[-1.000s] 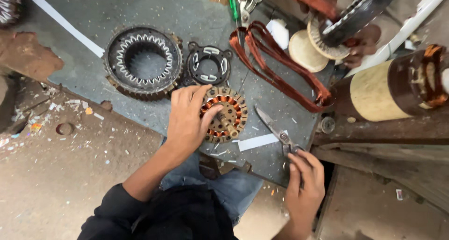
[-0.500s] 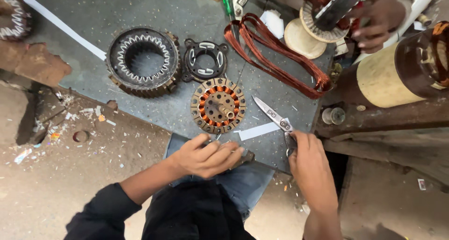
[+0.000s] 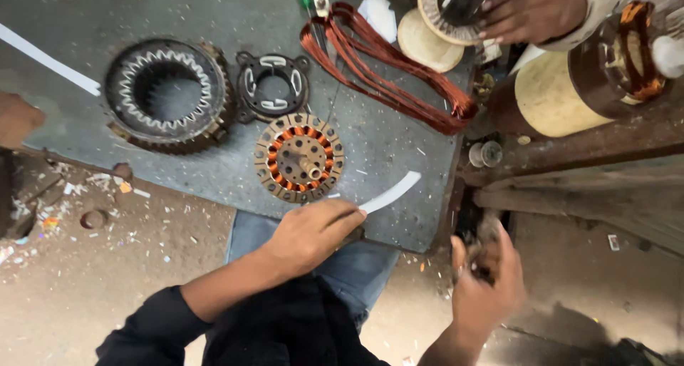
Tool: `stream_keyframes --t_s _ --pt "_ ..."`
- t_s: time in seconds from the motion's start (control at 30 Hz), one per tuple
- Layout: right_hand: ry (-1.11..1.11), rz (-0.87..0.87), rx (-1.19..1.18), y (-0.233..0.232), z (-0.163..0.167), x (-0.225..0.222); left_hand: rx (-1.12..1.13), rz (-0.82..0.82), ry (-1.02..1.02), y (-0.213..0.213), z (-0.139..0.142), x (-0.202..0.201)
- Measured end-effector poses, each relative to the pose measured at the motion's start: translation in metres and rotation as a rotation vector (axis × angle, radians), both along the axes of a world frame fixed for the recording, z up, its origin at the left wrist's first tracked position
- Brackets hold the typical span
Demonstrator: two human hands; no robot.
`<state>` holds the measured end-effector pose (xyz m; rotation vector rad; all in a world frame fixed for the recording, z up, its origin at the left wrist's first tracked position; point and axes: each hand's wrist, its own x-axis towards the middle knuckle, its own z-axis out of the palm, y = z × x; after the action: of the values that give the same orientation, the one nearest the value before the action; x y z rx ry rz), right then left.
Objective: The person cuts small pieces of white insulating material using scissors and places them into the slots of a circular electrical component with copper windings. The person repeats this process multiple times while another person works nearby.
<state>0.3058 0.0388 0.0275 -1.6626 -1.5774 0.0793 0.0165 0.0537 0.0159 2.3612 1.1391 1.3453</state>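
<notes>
— What is the person wearing?
— A black long-sleeved top, its sleeve pushed up above the bare left hand point(image 3: 313, 230), and blue denim jeans.
— And the right hand point(image 3: 488, 287)?
— Bare too, showing no sleeve.
</notes>
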Motion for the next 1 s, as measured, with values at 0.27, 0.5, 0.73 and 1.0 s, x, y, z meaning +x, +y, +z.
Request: stream_keyframes --t_s 0.27,0.5,0.73,1.0 --pt "0.505 0.571 -0.317 -0.089 -0.132 0.014 -0.933 0.077 -1.229 0.001 -0.02 0.044" --pt "0.842 0.661 -0.693 -0.093 -0.136 -0.019 -1.043 0.019 -1.309 -0.006 -0.029 0.033" --pt "0.847 0.586 -0.756 -0.073 -0.123 -0.041 -1.01 0.081 -1.316 -0.007 -0.033 0.032" --pt "0.519 0.455 -0.814 -0.066 -0.119 -0.044 -0.982 0.097 -1.308 -0.008 -0.036 0.033"
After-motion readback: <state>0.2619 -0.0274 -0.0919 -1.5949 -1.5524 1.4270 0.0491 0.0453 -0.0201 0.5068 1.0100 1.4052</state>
